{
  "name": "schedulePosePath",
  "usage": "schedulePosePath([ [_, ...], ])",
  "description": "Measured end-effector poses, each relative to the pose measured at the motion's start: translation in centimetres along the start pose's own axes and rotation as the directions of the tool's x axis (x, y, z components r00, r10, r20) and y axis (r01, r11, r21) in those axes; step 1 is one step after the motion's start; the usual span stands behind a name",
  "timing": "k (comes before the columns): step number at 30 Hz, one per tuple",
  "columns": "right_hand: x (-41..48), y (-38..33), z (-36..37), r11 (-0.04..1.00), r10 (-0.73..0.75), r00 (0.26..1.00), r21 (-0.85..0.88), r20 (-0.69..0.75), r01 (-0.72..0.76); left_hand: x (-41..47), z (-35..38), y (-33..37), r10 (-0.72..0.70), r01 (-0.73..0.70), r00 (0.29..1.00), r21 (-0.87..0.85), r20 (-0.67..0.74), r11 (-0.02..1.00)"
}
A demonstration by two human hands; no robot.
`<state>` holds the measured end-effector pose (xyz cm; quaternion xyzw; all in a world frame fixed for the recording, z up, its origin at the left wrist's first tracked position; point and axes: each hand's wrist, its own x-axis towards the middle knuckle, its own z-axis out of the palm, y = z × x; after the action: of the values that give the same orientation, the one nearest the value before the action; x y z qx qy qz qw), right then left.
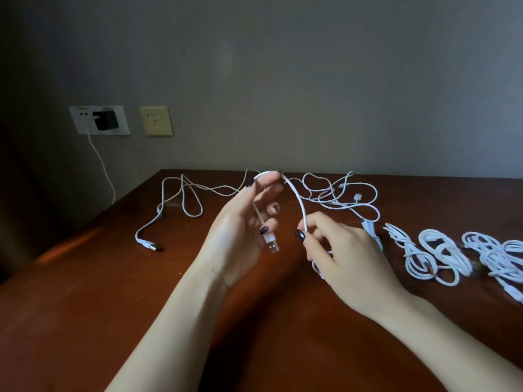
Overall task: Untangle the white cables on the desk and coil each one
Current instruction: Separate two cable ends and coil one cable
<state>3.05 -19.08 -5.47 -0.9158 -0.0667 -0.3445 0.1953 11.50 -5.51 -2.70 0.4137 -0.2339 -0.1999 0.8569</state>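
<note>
My left hand (243,230) is raised over the desk, palm turned in, holding a white cable (297,199) that bends over its fingertips. The cable's USB plug (272,242) hangs down beside my left palm. My right hand (342,256) pinches the same cable lower down between thumb and forefinger. Behind my hands a tangle of white cables (336,193) lies at the back of the desk. One loose cable with a USB end (148,243) trails to the left. Several coiled white cables (435,256) lie in a row at the right.
The brown wooden desk (113,306) stands against a grey wall. A wall socket holds a black charger (105,120) whose white lead drops behind the desk's left edge. A yellow wall plate (156,120) sits beside it.
</note>
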Motion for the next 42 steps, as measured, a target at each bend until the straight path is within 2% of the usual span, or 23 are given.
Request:
schedulePosePath([
  [3,-0.4,-0.5,-0.4,0.996,-0.003,0.996,-0.094,0.094,0.012,-0.1,0.4,-0.5,-0.072,0.071,0.996,0.033,0.047,0.997],
  [6,-0.6,-0.7,-0.6,0.991,0.014,0.981,-0.134,0.192,0.012,-0.1,0.6,-0.7,-0.084,0.081,0.992,0.039,0.095,0.996],
  [9,-0.8,-1.0,-0.4,0.983,-0.013,0.958,-0.173,0.286,0.065,0.0,0.2,-0.9,-0.061,0.059,0.997,0.061,0.046,0.996],
  [14,-1.0,-1.1,0.4,0.951,-0.125,0.953,-0.242,0.277,0.195,0.8,-1.1,-0.4,-0.085,0.087,0.994,0.033,-0.066,0.996],
  [17,-1.1,-0.8,0.9,0.938,-0.185,0.959,-0.254,0.212,0.237,1.3,-2.1,0.4,-0.067,0.058,0.991,-0.081,-0.117,0.995],
  [21,-1.1,-0.7,1.3,0.948,-0.232,0.956,-0.178,0.177,0.263,1.5,-2.8,1.3,-0.065,0.003,0.974,-0.275,-0.219,0.961],
  [27,-1.1,-0.2,0.8,0.992,-0.115,0.982,-0.037,0.15,0.122,1.3,-4.2,2.1,-0.05,-0.025,0.973,-0.316,-0.227,0.949],
  [29,-0.9,0.2,0.6,1.0,-0.024,0.994,-0.012,0.106,0.025,1.0,-4.5,2.6,-0.049,-0.034,0.976,-0.369,-0.214,0.929],
  [31,-0.7,0.7,0.5,0.997,0.066,0.998,-0.041,0.026,-0.064,0.7,-4.6,2.9,-0.044,-0.03,0.983,-0.397,-0.177,0.917],
  [33,-0.7,1.3,0.3,0.974,0.086,0.996,-0.207,-0.019,-0.088,0.5,-4.5,2.9,-0.04,-0.013,0.992,-0.405,-0.123,0.914],
  [35,-0.5,1.8,0.2,0.926,0.031,0.999,-0.375,-0.045,-0.045,0.4,-4.1,2.9,-0.039,0.005,0.996,-0.398,-0.075,0.917],
  [37,-0.2,1.4,0.0,0.908,-0.086,0.995,-0.415,-0.06,0.053,0.2,-3.4,2.8,-0.039,0.02,0.998,-0.37,-0.043,0.929],
  [40,-0.2,-1.0,0.3,0.927,-0.233,0.972,-0.298,0.018,0.227,0.0,-2.6,2.5,-0.047,0.042,0.999,-0.329,-0.007,0.944],
  [42,-0.7,-2.9,0.8,0.964,-0.207,0.961,-0.129,0.185,0.232,0.0,-2.3,2.3,-0.06,0.062,0.998,-0.324,0.014,0.944],
])
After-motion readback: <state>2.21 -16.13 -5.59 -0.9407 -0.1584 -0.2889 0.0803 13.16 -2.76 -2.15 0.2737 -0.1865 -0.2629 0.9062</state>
